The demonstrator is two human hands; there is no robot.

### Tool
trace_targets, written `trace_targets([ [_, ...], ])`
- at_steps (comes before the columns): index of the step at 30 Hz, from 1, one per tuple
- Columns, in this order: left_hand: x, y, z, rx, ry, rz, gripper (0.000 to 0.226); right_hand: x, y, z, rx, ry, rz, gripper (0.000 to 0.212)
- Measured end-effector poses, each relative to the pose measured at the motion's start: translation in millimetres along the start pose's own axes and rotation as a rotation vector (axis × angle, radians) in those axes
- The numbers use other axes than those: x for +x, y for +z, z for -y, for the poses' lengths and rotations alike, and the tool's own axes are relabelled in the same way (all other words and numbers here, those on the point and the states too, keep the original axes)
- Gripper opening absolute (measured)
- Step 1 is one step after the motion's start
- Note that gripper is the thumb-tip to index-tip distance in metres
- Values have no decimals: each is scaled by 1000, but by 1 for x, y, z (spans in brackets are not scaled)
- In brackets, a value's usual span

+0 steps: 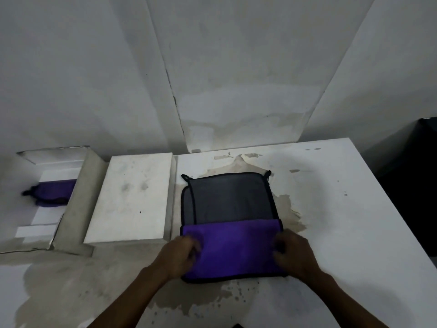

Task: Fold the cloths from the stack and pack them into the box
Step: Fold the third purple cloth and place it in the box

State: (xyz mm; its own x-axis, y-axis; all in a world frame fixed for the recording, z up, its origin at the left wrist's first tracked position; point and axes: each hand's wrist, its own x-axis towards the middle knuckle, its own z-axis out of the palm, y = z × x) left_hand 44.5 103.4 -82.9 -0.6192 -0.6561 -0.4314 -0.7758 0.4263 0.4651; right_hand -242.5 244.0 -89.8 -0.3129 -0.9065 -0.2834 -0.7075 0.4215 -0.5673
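Observation:
A stack of grey cloths with black trim lies on the white table. The near part of the top cloth is turned over, showing its purple side. My left hand grips the left edge of that purple flap. My right hand grips its right edge. At the far left stands the open white box. A folded purple cloth lies inside it.
The box's white lid lies flat between the box and the cloth stack. A stained wall rises behind the table. A dark object stands beyond the table's right edge. The tabletop is worn and blotchy near me.

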Motion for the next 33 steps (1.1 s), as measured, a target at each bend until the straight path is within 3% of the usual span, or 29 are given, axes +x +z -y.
trace_targets([
  [2, 13, -10, 0, 31, 18, -164, 25, 16, 1, 1, 42, 39, -135, 18],
  [4, 27, -17, 1, 74, 6, -203, 33, 35, -1, 3, 39, 67, -169, 28],
  [8, 48, -21, 1, 241, -64, 16, 43, 65, -2, -3, 0, 114, 25, 40],
  [12, 56, -21, 1, 291, -79, 105, 18, 75, -5, -12, -44, 107, 111, 19],
  [17, 61, -36, 15, -113, -101, -28, 8, 81, -26, -11, 284, 147, 73, 19],
  [20, 65, -44, 14, -331, -217, -182, 6, 83, -27, -17, 539, 256, -3, 13],
  [25, 71, -33, 5, -626, -431, -275, 16, 89, -16, -20, 660, 446, -53, 27],
  [29, 68, -24, 8, -713, -520, -191, 17, 87, -20, -20, 688, 560, 64, 44],
  [33, 59, -20, 6, -787, -575, -129, 24, 75, -26, -17, 604, 569, 195, 28],
])
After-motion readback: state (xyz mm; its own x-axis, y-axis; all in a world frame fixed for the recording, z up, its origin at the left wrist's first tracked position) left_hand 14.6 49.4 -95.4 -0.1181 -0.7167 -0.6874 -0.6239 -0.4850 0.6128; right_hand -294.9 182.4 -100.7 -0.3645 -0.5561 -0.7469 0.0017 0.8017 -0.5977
